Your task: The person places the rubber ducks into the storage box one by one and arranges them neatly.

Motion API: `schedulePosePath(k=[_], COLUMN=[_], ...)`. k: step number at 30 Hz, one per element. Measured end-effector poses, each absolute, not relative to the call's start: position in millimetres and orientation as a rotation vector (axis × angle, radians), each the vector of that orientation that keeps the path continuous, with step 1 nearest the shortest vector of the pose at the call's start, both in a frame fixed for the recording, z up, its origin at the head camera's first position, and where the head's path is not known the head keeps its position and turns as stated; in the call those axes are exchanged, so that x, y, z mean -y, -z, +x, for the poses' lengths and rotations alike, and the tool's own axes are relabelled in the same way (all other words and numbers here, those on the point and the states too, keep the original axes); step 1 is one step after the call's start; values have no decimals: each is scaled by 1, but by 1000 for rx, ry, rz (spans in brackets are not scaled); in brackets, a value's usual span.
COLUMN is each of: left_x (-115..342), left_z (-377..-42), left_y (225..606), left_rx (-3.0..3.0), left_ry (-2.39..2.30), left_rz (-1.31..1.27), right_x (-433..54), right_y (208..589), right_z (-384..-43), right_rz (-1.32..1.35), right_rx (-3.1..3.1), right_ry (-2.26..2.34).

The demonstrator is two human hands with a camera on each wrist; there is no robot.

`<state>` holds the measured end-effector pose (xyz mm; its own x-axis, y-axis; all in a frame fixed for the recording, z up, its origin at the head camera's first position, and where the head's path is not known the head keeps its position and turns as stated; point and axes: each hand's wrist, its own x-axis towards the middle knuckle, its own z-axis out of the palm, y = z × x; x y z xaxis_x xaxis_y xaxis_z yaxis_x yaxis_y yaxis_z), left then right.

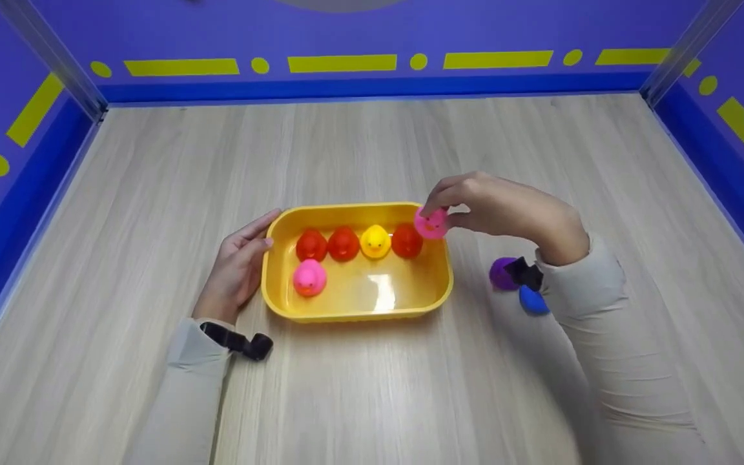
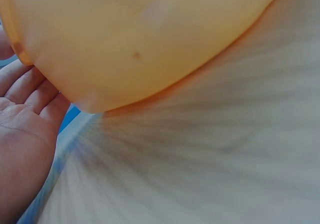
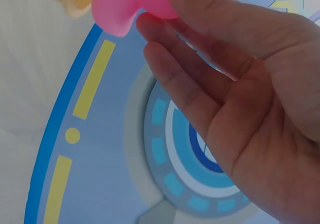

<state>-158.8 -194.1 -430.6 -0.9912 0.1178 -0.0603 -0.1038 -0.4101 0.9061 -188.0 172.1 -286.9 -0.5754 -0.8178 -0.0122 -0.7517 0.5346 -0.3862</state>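
Observation:
A yellow plastic tray [image 1: 352, 314] sits on the tabletop. My left hand [image 1: 235, 268] grips its left end, thumb at the rim and fingers along the outer wall; in the left wrist view the palm [image 2: 27, 129] shows beside the tray's side [image 2: 135, 44]. My right hand [image 1: 498, 206] pinches a pink rubber duck [image 1: 432, 225] between thumb and fingers at the tray's back right corner. The right wrist view shows part of this pink duck [image 3: 117, 7]. Inside, red ducks and a yellow duck [image 1: 375, 242] stand in a back row, with another pink duck [image 1: 309, 279] at front left.
Right of the tray, a purple toy [image 1: 503, 274] and a blue toy [image 1: 532, 301] lie by my right wrist, partly covered by the black wrist camera [image 1: 525, 274]. Purple-blue panels with yellow marks [image 1: 343, 63] border the wood-grain table [image 1: 372, 148] at the back and sides.

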Motion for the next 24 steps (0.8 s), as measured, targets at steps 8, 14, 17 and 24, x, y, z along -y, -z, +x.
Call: schedulePosePath(k=[8, 14, 17, 24], left_x=[194, 194, 193, 193], left_z=[-159, -158, -158, -158], left_y=[430, 430, 430, 430], left_rx=[-1631, -1614, -1610, -1629], left_ry=[-2529, -2545, -2546, -2529], left_rz=[13, 12, 20, 21], right_x=[-145, -126, -116, -92], right_y=[281, 278, 277, 277], right_z=[-189, -188, -187, -187], right_rz=[-1235, -1196, -1147, -1081], right_rx=[-2507, -2464, -2449, -2387], right_ry=[427, 369, 338, 295])
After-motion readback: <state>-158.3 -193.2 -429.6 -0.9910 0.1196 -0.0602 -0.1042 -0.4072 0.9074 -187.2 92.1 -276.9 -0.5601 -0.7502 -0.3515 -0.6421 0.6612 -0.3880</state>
